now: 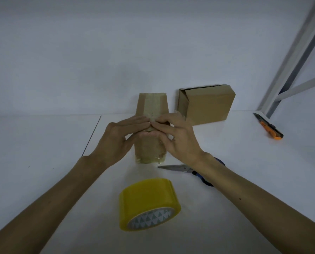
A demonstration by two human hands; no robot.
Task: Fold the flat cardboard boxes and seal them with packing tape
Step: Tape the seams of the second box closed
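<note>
A small brown cardboard box (152, 105) stands on the white table in front of me, with a strip of clear tape running over its top and down the near face. My left hand (119, 142) and my right hand (178, 138) grip it from either side, fingertips meeting on the top near edge and pressing on the tape. A yellow roll of packing tape (149, 203) lies on the table just in front of the box. Scissors (186, 169) with blue handles lie under my right wrist.
A second folded cardboard box (206, 105) rests against the wall at the back right. An orange utility knife (269, 128) lies at the far right beside a white metal frame (288, 65). The white table (43, 143) meets the wall behind the boxes.
</note>
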